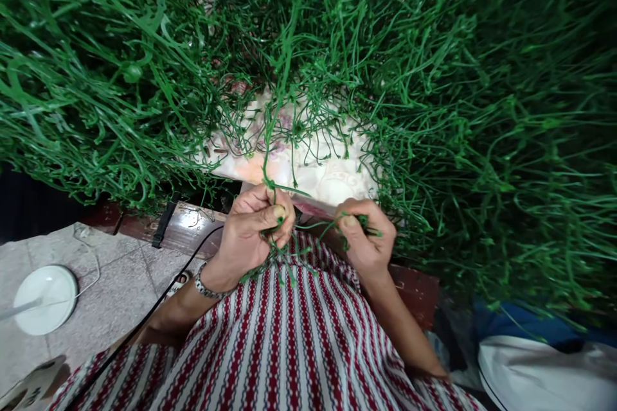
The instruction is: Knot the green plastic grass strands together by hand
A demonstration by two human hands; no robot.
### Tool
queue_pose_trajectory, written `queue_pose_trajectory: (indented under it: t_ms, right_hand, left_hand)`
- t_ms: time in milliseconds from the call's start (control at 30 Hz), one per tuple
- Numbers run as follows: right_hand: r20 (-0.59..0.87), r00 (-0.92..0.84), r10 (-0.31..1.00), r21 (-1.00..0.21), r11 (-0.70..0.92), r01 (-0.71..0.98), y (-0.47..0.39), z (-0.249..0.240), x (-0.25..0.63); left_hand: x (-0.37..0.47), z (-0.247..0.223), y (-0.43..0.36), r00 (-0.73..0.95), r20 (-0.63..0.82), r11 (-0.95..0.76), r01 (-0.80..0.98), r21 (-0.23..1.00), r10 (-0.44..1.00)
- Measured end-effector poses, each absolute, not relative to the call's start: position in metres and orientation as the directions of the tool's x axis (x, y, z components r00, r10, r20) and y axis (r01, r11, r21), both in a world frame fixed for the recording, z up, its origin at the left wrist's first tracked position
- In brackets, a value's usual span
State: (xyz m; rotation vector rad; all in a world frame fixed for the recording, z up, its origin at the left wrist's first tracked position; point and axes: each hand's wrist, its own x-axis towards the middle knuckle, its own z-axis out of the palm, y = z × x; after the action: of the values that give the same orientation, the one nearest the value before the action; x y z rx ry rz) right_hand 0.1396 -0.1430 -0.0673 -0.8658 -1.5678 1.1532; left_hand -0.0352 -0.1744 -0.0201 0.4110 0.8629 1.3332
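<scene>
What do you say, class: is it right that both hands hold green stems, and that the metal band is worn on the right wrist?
Not quite: the head view shows the metal band worn at the wrist of the left hand, not the right. That hand and the right hand do both hold green stems.
</scene>
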Motion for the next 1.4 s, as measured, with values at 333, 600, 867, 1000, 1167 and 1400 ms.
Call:
queue_pose_trajectory:
  t_ms: [333,600,867,1000,1167,1400]
  right_hand:
    - [0.267,-0.611,0.745,-0.844,0.487,0.226,-0.14,-0.039,0.132]
    - [0.188,-0.674,0.715,-0.852,0.46,0.251,-0.141,-0.052,0.125]
    - [0.203,-0.83,0.519,-0.965,0.251,-0.079,-0.133,-0.051,0.132]
    - [0.239,-0.888,0.393,-0.967,0.181,-0.179,-0.134,-0.056,0.134]
    - [0.282,-0.715,0.64,-0.956,0.251,-0.152,-0.125,-0.05,0.151]
    - [0.296,-0.58,0.758,-0.898,0.429,0.102,-0.128,-0.024,0.158]
  left_hand:
    - [-0.027,-0.031,-0.172,-0.012,-0.269,0.207,-0.605,0.769,0.963]
    - [-0.025,-0.034,-0.171,0.039,-0.299,0.272,-0.539,0.797,0.953]
    - [-0.027,-0.037,-0.174,0.325,-0.344,0.471,-0.668,0.576,0.881]
    - [-0.034,-0.031,-0.169,0.291,-0.325,0.429,-0.732,0.529,0.9]
    - [-0.04,-0.024,-0.164,0.159,-0.272,0.307,-0.66,0.686,0.949]
    - [-0.029,-0.032,-0.159,0.031,-0.268,0.247,-0.501,0.829,0.963]
